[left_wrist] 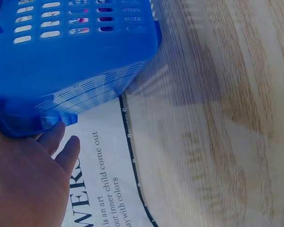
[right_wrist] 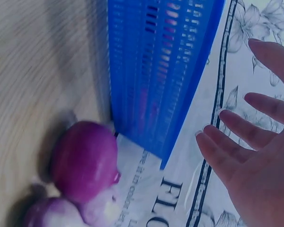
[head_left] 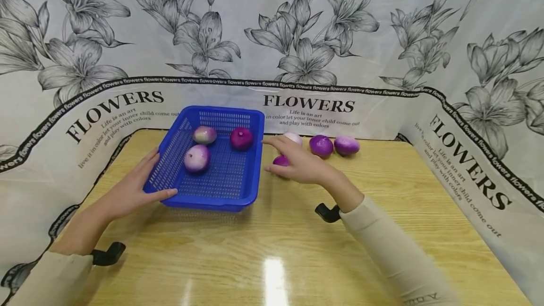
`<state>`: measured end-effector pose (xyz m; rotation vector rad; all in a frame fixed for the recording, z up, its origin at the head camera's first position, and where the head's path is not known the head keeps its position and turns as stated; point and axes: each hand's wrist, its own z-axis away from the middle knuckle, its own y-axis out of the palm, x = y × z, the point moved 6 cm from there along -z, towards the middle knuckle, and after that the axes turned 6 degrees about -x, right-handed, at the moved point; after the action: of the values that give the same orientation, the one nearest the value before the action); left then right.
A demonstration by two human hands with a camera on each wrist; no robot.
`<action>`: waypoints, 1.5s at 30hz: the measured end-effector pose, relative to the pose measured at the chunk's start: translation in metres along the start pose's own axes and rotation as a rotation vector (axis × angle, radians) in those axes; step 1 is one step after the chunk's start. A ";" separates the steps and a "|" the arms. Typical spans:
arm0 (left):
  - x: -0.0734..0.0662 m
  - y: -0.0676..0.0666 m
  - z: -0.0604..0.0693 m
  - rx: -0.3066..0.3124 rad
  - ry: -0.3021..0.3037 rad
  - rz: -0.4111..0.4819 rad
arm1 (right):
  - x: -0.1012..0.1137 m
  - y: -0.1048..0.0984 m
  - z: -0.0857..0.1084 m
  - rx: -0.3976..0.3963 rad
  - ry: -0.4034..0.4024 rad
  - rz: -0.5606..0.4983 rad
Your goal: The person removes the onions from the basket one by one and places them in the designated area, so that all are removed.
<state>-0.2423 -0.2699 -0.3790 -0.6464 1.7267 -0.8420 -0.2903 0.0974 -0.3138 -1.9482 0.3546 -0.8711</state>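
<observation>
- Nearest to you, a black mount (head_left: 109, 254) sits by the left sleeve (head_left: 55, 275) and a second black mount (head_left: 327, 213) by the right sleeve (head_left: 395, 249), both over the table (head_left: 323, 254).
- Your left hand (head_left: 131, 190) spans the near left corner of the blue basket (head_left: 204, 206), thumb on the near rim, fingers along the left side; this grip probably steadies it.
- Your right hand (head_left: 301, 162) is beside the basket's right wall, fingers spread and holding nothing.
- Inside the basket lie three onions: a pale onion (head_left: 197, 158), a smaller pale onion (head_left: 205, 135) behind it and a dark purple onion (head_left: 241, 139) near the right wall. The raised sides likely keep them from rolling off.
- Outside, your right hand partly hides a purple onion (head_left: 280, 160) and, farther back, a whitish onion (head_left: 293, 137). The basket's wall stands between these and the ones inside.
- Beyond your right hand, two more purple onions (head_left: 321, 146) sit side by side.
- Farthest off, the flowered cloth (head_left: 310, 107) rises close behind everything, bounding the back of the table.
</observation>
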 end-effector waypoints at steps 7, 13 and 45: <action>0.002 -0.002 -0.001 -0.011 0.005 -0.004 | 0.026 0.023 -0.027 0.050 -0.085 -0.036; 0.003 -0.002 0.000 -0.003 -0.002 -0.011 | 0.036 0.038 -0.048 0.111 -0.114 -0.041; 0.007 0.003 -0.002 0.000 -0.002 -0.009 | 0.059 0.122 -0.166 0.486 0.022 0.031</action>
<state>-0.2462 -0.2734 -0.3851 -0.6546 1.7229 -0.8474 -0.3525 -0.1056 -0.3415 -1.4815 0.1641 -0.8660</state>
